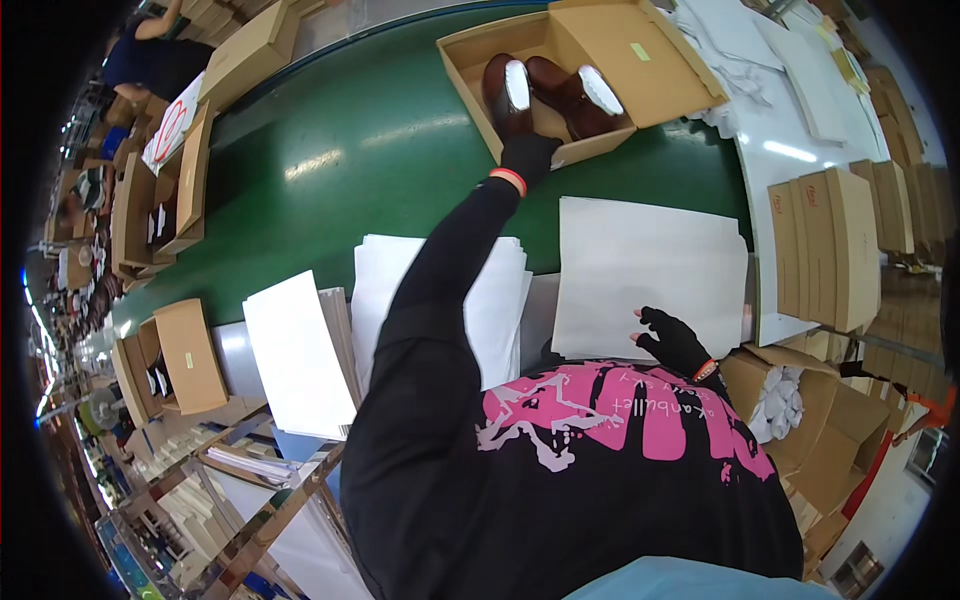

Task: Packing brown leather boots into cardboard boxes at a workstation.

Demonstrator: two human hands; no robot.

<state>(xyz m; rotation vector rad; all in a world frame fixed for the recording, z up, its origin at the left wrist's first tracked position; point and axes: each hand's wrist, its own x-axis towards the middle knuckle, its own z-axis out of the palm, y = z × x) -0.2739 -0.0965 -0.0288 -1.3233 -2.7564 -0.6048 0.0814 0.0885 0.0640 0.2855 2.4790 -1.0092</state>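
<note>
At the far side of the green belt sits an open brown cardboard shoe box [600, 152], its lid [640, 50] hinged back. Inside lies a pair of dark brown shoes [510, 95] with white material in their openings. My left hand [530, 158], in a black fingerless glove, reaches out to the box's near left corner and grips its wall, close to the left shoe. Part of its fingers is hidden inside the box. My right hand [675, 342], gloved alike, hovers open near my body, by the near right corner of a stack of white paper sheets [650, 270].
More paper stacks [300, 350] lie at the near edge. Open shoe boxes [185, 355] stand on the left. Closed boxes [825, 245] line the right table; below is a carton with crumpled paper [780, 405]. A person [150, 60] is at the far left.
</note>
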